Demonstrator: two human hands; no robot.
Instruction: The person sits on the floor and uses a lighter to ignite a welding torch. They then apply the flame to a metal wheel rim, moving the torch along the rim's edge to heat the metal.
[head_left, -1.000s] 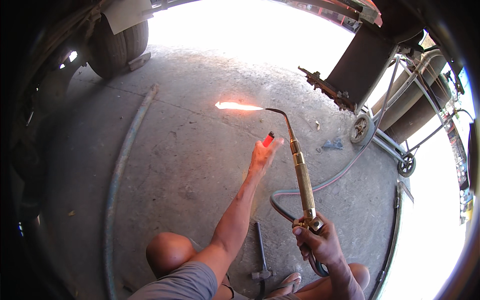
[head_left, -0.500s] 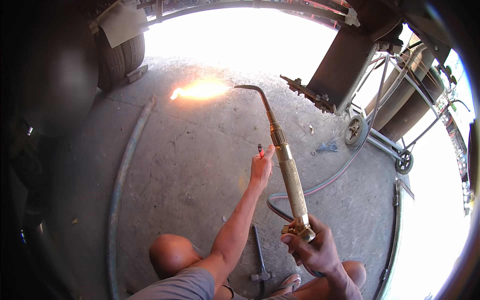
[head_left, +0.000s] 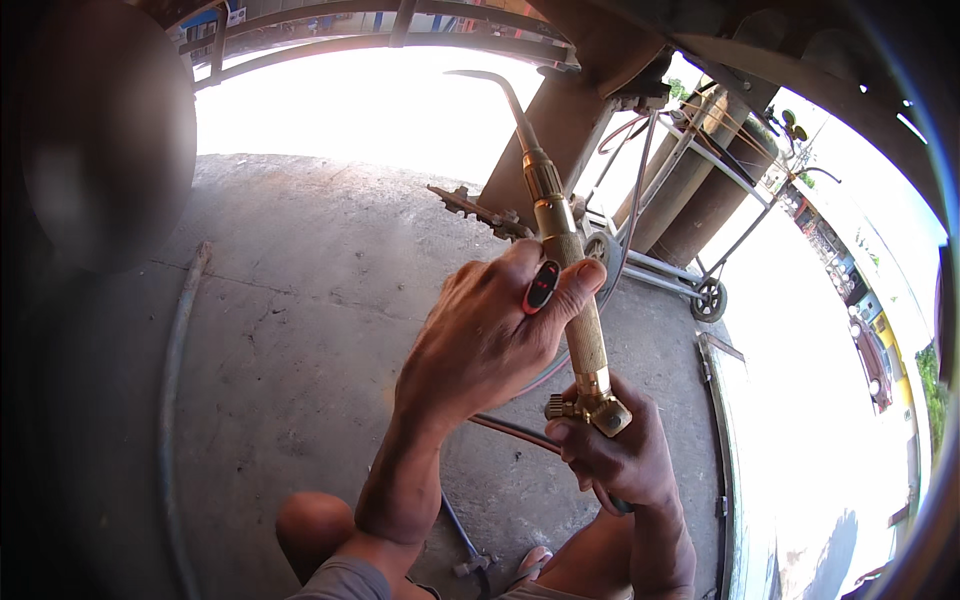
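Observation:
A brass gas torch (head_left: pixel 588 330) with a bent, dark tip stands slanted in front of me, its tip up and to the left. My right hand (head_left: pixel 635 455) grips it by the base, thumb next to the knurled valve knob (head_left: pixel 556 407). My left hand (head_left: pixel 480 325) is closed round a red lighter (head_left: pixel 541 287), whose end shows between thumb and index finger. That hand lies against or just in front of the torch's barrel; its fingertips are hidden. Against the glare behind the tip I cannot make out a flame. Hoses (head_left: pixel 515 430) run from the torch's base.
A hammer (head_left: pixel 470 562) lies on the concrete floor near my foot. Gas cylinders stand on a wheeled cart (head_left: pixel 665 275) at the right. A long pipe (head_left: pixel 172 380) lies at the left. A rusty metal post (head_left: pixel 540 140) and frame hang ahead; a metal beam (head_left: pixel 728 460) lies right.
My left hand has come back and up, with the lighter, to the torch's barrel. The torch tip has risen against the bright background, and its orange flame no longer shows. The view has swung right.

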